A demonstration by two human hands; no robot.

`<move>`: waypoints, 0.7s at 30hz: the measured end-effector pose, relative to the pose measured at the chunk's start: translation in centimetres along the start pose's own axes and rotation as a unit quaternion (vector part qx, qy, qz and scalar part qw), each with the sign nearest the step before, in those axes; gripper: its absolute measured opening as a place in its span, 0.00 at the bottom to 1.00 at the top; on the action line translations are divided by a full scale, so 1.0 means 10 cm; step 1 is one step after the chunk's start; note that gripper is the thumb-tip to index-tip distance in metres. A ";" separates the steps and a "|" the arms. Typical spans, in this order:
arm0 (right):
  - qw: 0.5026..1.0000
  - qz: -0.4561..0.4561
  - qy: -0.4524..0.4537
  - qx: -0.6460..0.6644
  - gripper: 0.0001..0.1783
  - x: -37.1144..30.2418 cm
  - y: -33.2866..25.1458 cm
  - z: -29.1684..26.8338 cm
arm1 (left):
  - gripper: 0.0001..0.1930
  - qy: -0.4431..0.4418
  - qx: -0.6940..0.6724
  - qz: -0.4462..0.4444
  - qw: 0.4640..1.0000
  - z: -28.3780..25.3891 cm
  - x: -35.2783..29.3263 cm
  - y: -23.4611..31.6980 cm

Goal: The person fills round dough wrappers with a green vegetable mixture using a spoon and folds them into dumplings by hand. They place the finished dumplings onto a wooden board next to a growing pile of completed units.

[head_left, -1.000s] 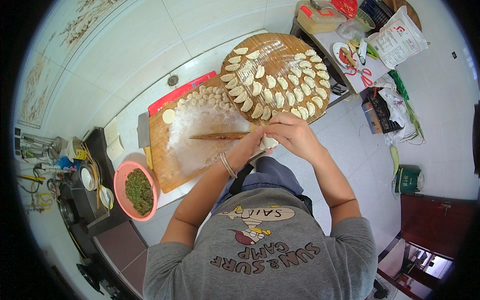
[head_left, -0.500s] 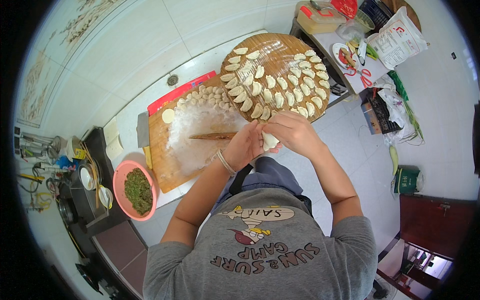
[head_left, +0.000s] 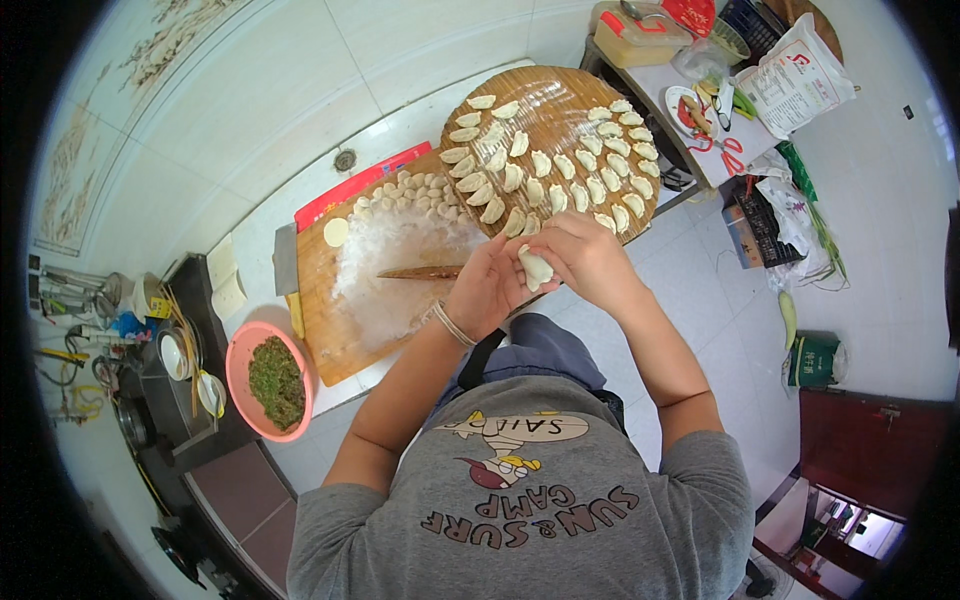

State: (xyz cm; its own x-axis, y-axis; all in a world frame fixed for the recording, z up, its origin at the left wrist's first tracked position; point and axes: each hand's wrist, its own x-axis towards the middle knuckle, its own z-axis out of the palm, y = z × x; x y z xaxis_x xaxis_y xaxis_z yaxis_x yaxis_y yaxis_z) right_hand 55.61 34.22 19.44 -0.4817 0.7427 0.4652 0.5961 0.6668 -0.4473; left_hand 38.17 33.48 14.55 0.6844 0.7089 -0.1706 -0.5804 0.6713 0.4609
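Note:
A white folded dumpling is held between my two hands, in front of my body. My left hand cups it from the left, with the fingers partly behind it. The fingers of my right hand pinch its edge from the right. Just beyond my hands, many finished dumplings lie in rows on a round wooden board. To the left is a floured cutting board with small dough pieces, one flat round wrapper and a tapered rolling pin.
A pink bowl of green filling stands left of the cutting board, near a cleaver. On the side table at upper right are a lidded plastic box, a plate, red scissors and a white sack.
The dumpling has turned a little and moved slightly up and left in my hands, showing more of its side. My right hand has shifted slightly up and left.

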 end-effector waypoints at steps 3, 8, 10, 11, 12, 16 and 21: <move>0.999 -0.030 -0.008 -0.029 0.21 0.02 0.01 -0.01 | 0.28 0.006 -0.009 0.008 1.000 0.04 0.01 0.00; 0.994 0.036 0.102 0.015 0.13 0.04 -0.04 0.00 | 0.31 0.018 -0.031 0.052 0.998 0.03 0.03 0.02; 0.984 0.047 0.174 0.015 0.09 0.05 -0.03 -0.05 | 0.32 -0.002 -0.085 0.072 0.994 0.02 0.02 0.06; 0.985 0.089 0.148 0.023 0.07 0.02 -0.08 -0.07 | 0.32 -0.012 -0.112 0.082 0.990 0.03 0.01 0.07; 0.983 0.131 0.123 0.031 0.06 -0.05 -0.15 -0.09 | 0.32 0.003 -0.131 0.093 0.987 0.06 0.01 0.08; 0.981 0.175 0.074 0.040 0.07 -0.17 -0.23 0.11 | 0.34 0.032 -0.177 0.113 0.977 0.14 0.01 0.10; 0.977 0.197 0.060 0.049 0.08 -0.17 -0.29 0.22 | 0.32 0.028 -0.187 0.104 0.976 0.23 0.01 0.07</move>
State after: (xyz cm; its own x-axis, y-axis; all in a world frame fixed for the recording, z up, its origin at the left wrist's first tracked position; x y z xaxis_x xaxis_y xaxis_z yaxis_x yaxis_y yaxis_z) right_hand 53.29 31.17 18.25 -0.1440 0.9346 0.3254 0.6523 0.3369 -0.6789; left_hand 38.85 33.55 16.88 0.5156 0.8420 -0.1590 -0.8320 0.5363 0.1421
